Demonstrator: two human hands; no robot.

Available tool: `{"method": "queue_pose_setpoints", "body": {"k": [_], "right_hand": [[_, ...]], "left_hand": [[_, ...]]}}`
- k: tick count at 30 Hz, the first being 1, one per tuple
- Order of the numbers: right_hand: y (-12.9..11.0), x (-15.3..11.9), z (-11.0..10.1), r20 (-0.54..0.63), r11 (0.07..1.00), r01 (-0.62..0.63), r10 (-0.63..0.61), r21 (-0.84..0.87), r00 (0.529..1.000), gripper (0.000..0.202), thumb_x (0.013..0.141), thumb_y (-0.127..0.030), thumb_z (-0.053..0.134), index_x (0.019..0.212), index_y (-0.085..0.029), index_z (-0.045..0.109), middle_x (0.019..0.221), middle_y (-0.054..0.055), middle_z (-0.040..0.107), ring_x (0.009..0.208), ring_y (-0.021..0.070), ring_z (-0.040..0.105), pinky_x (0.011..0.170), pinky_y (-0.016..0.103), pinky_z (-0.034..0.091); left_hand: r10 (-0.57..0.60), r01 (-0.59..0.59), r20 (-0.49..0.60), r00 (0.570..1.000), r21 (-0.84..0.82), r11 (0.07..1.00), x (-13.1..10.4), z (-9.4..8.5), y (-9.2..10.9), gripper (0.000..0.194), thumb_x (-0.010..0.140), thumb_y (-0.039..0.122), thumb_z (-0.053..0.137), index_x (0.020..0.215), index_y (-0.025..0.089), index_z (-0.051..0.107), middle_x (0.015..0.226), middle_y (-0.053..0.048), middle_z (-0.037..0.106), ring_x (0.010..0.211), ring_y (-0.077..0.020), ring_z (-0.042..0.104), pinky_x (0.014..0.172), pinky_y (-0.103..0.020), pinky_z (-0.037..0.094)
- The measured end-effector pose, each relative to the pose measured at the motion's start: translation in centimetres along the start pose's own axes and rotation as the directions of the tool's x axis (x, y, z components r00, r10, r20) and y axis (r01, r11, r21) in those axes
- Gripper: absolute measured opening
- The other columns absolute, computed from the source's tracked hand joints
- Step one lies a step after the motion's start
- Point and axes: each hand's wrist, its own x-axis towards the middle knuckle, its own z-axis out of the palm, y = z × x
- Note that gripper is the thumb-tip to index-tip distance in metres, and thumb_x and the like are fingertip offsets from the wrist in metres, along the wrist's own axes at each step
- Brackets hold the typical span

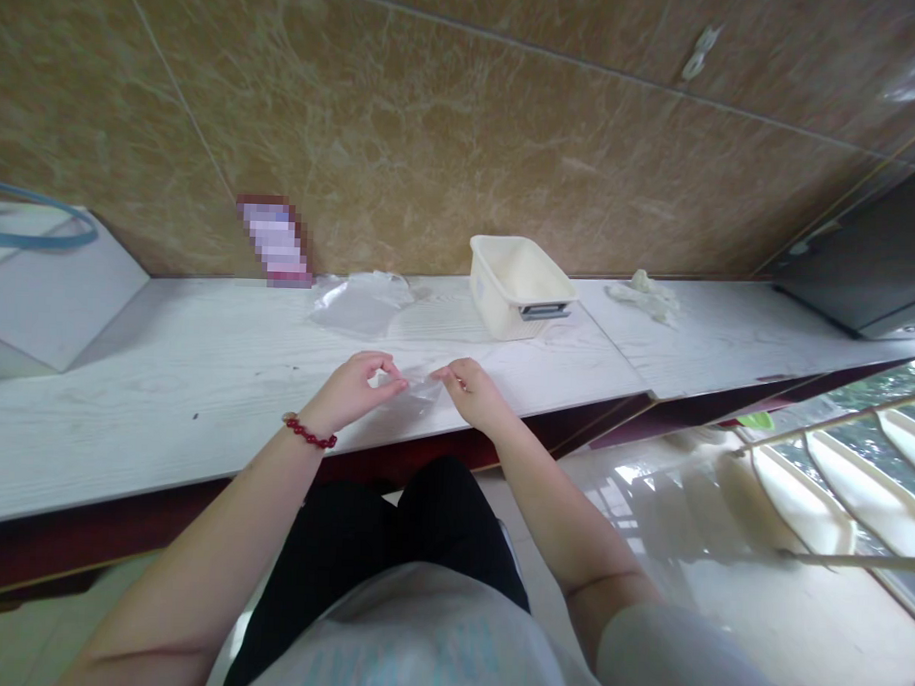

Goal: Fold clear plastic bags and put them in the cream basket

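A small clear plastic bag (418, 392) is stretched between my two hands, above the front edge of the white wood-grain counter (201, 374). My left hand (360, 385), with a red bead bracelet at the wrist, pinches its left side between thumb and fingertip. On the other side my right hand (467, 388) has its fingers closed on the bag's right part. Beyond them lies a flat pile of clear plastic bags (361, 305) near the wall. A cream plastic basket (496, 299) with a grey handle stands behind my right hand.
Crumpled whitish gloves or plastic (646, 296) lie right of the basket. At the far left is a white box (46, 299) with a blue strap-like loop above it. A dark grey appliance (866, 237) is at the far right. Shelves with cream trays (819, 496) stand at the lower right.
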Motion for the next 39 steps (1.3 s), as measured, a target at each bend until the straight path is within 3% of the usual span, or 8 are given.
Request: {"method": "queue_pose_setpoints", "body": {"k": [5,11,16,21,27,32,36,39], "right_hand": [[0.4,0.2,0.6,0.167,0.915,-0.249,0.204,0.317,0.965,0.032,0.080,-0.044,0.046,0.092,-0.018,0.061,0.087,0.004,0.063,0.082,0.0136,0.057,0.074,0.029,0.046],[-0.8,-0.2,0.7,0.403,0.684,-0.483,0.291,0.547,0.868,0.018,0.067,-0.031,0.062,0.075,-0.015,0.059,0.061,-0.001,0.057,0.052,0.0071,0.051,0.047,0.019,0.042],[-1.1,-0.8,1.9,0.319,0.491,-0.474,0.368,0.731,0.873,0.025,0.057,-0.032,0.069,0.070,-0.015,0.055,0.060,-0.003,0.054,0.052,0.0060,0.049,0.050,0.020,0.042],[-0.7,-1.5,4.1,0.156,0.422,-0.350,0.430,0.836,0.890,0.032,0.053,-0.035,0.070,0.070,-0.017,0.049,0.061,-0.005,0.052,0.052,0.0057,0.047,0.051,0.021,0.041],[-0.7,-2.5,5.3,0.063,0.572,-0.318,0.420,0.756,0.905,0.038,0.049,-0.034,0.073,0.073,-0.019,0.047,0.066,-0.005,0.051,0.057,0.0068,0.046,0.054,0.020,0.038],[-0.6,-2.2,4.6,0.054,0.598,-0.349,0.453,0.722,0.890,0.031,0.070,-0.050,0.050,0.072,-0.019,0.050,0.064,-0.003,0.051,0.059,0.0097,0.047,0.055,0.022,0.037],[-0.7,-2.0,4.1,-0.062,0.792,-0.260,0.350,0.552,0.935,0.031,0.075,-0.048,0.045,0.068,-0.019,0.052,0.062,-0.003,0.049,0.059,0.0096,0.046,0.057,0.022,0.035],[-0.9,-2.2,3.8,-0.120,0.887,-0.241,0.309,0.394,0.943,0.033,0.079,-0.046,0.039,0.063,-0.019,0.049,0.056,-0.004,0.045,0.055,0.0094,0.042,0.054,0.022,0.031]], "left_hand": [[-0.141,0.197,0.199,0.970,-0.297,0.934,0.0,0.0,0.3,0.028,0.065,0.042,0.061,0.073,0.016,0.055,0.058,0.002,0.055,0.052,-0.0105,0.050,0.049,-0.022,0.036],[-0.218,0.338,0.275,0.936,-0.541,0.770,-0.4,0.6,0.8,0.034,0.058,0.032,0.070,0.085,0.016,0.056,0.056,0.004,0.053,0.048,-0.0075,0.048,0.045,-0.018,0.035],[-0.342,0.361,0.236,0.910,-0.857,0.368,-1.5,2.2,0.9,0.031,0.061,0.027,0.069,0.087,0.016,0.056,0.074,0.000,0.061,0.060,-0.0088,0.056,0.054,-0.019,0.044],[-0.375,0.261,0.167,0.912,-0.941,0.215,-2.9,4.5,1.3,0.027,0.065,0.028,0.066,0.087,0.014,0.058,0.080,-0.002,0.063,0.068,-0.0111,0.059,0.061,-0.022,0.046],[-0.453,0.199,0.041,0.891,-0.931,0.306,-3.2,5.7,1.4,0.032,0.059,0.025,0.071,0.085,0.015,0.056,0.075,0.000,0.063,0.067,-0.0108,0.058,0.064,-0.023,0.045],[-0.372,0.238,0.063,0.926,-0.862,0.448,-3.3,5.7,1.5,0.041,0.063,0.030,0.067,0.098,0.014,0.053,0.083,-0.003,0.063,0.072,-0.0136,0.059,0.068,-0.028,0.046],[-0.311,0.194,-0.034,0.950,-0.718,0.669,-3.7,6.0,1.5,0.068,0.067,0.031,0.063,0.127,0.022,0.032,0.075,0.001,0.061,0.065,-0.0113,0.057,0.063,-0.026,0.046],[-0.199,0.121,-0.092,0.976,-0.532,0.838,-3.9,6.2,1.4,0.066,0.071,0.031,0.058,0.131,0.027,0.029,0.092,-0.001,0.061,0.073,-0.0122,0.058,0.071,-0.028,0.046]]}}
